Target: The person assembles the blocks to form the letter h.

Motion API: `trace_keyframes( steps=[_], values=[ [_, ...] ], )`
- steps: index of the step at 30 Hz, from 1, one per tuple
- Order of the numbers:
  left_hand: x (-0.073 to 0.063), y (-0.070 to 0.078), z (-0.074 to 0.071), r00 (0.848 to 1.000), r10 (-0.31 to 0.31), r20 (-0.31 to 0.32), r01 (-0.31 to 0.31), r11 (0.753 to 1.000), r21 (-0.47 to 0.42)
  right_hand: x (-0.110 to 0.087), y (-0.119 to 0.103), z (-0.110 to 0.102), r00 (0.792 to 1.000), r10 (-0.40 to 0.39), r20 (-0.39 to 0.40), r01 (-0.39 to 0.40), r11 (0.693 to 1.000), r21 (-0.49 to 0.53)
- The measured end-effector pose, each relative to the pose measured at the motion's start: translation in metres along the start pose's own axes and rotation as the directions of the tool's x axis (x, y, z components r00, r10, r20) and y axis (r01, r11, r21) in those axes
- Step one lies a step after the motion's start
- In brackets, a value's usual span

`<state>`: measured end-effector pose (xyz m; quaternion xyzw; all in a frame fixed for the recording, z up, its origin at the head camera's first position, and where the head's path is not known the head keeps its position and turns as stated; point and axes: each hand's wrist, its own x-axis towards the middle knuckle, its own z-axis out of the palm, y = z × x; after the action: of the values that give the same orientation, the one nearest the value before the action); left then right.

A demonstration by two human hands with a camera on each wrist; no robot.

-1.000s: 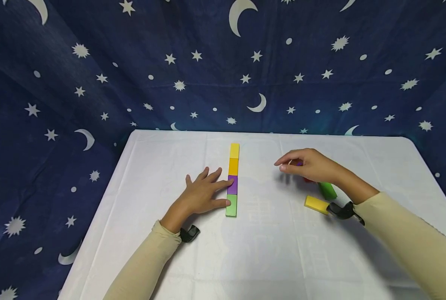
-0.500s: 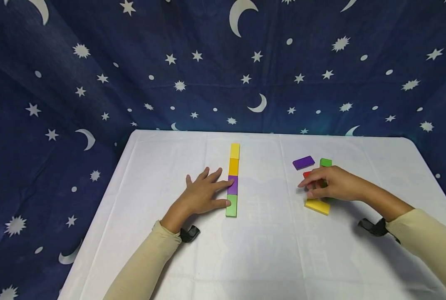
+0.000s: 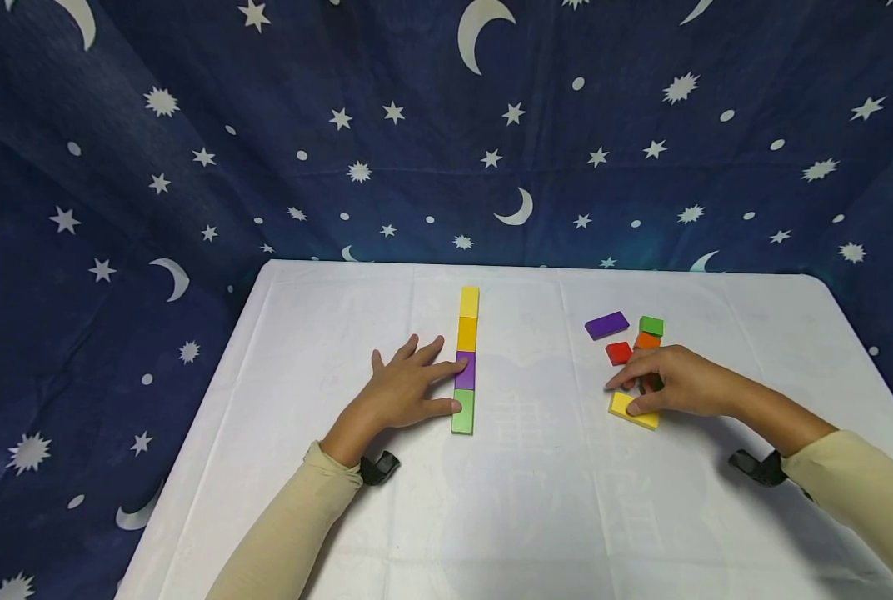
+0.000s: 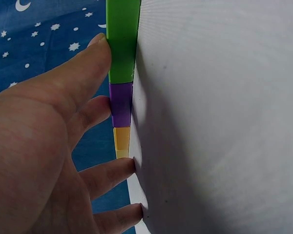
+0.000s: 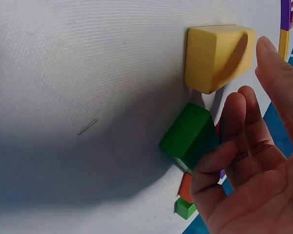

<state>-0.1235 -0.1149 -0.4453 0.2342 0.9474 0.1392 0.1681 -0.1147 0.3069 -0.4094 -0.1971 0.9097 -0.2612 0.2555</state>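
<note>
A straight row of flat-lying blocks runs away from me on the table: green (image 3: 463, 422), purple (image 3: 465, 380), orange-yellow (image 3: 466, 333) and yellow (image 3: 470, 302). My left hand (image 3: 401, 392) is spread beside it, index fingertip on the purple block and thumb at the green one. To the right, my right hand (image 3: 682, 382) hovers over loose blocks with its fingers loosely bent. Its thumb overlaps a loose yellow block (image 3: 621, 404) in the head view. In the right wrist view, nothing lies between thumb and fingers, and a dark green block (image 5: 188, 134) is under the fingers.
Beyond the right hand lie a loose purple block (image 3: 606, 326), a red block (image 3: 618, 353), an orange block (image 3: 647, 340) and another green block (image 3: 651, 326). A white cloth covers the table (image 3: 536, 500). Behind it hangs a dark blue curtain (image 3: 416, 75) with moons and stars.
My right hand has moved right and towards me, from beside the loose purple block to over the loose yellow one, uncovering the purple, red and orange blocks. The left hand has stayed still.
</note>
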Motion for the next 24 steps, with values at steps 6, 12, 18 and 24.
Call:
trace_keyframes(
  steps=[6, 12, 18, 24],
  values=[
    [-0.0005, 0.0002, -0.0001, 1.000, 0.001, 0.004, -0.001, 1.000, 0.000, 0.0001, 0.0013, 0.0023, 1.000, -0.011, -0.002, 0.011, 1.000, 0.007],
    [-0.0010, -0.0001, -0.0003, 1.000, 0.001, 0.007, -0.001, 1.000, 0.003, 0.0008, 0.0016, 0.0035, 1.000, -0.015, -0.007, 0.015, 1.000, -0.005],
    [-0.0014, -0.0001, -0.0005, 1.000, 0.007, 0.007, -0.007, 1.000, 0.004, 0.0018, 0.0036, 0.0056, 1.000, -0.019, -0.015, 0.019, 0.999, -0.033],
    [-0.0013, -0.0005, -0.0002, 1.000, 0.006, 0.001, -0.006, 1.000, 0.000, 0.0020, 0.0040, 0.0070, 0.999, -0.035, -0.029, 0.032, 0.997, -0.072]
  ],
)
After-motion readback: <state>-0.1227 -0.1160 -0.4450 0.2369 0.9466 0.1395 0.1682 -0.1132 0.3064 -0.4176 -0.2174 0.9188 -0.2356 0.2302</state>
